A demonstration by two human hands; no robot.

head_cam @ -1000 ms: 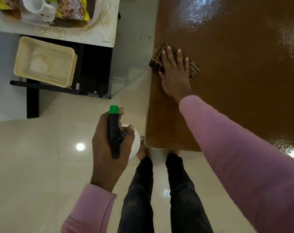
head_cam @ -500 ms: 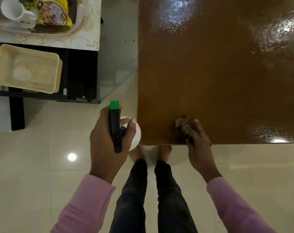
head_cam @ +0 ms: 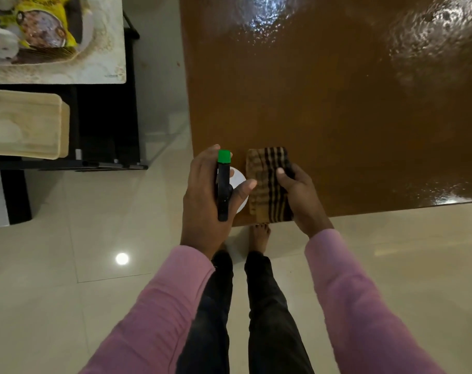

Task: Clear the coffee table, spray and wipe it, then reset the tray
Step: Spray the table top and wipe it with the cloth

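Note:
The brown coffee table (head_cam: 337,103) fills the upper right, its glossy top wet and shining. My left hand (head_cam: 205,201) grips a white spray bottle (head_cam: 238,193) with a black trigger and green nozzle, held over the table's near left corner. My right hand (head_cam: 299,195) holds a folded brown striped cloth (head_cam: 264,182) just above the table's near edge, right beside the bottle. The beige tray (head_cam: 27,125) lies on a dark shelf at the left.
A side table (head_cam: 102,63) at the upper left carries a white cup (head_cam: 0,41), a yellow snack packet (head_cam: 43,25) and a plate. Its black frame (head_cam: 108,130) stands between it and the coffee table. My feet stand on pale floor tiles at the table's near edge.
My right hand wiped the cloth back to the near edge, then lifted it and turned it up beside the bottle. My left hand moved right with the bottle, over the table corner.

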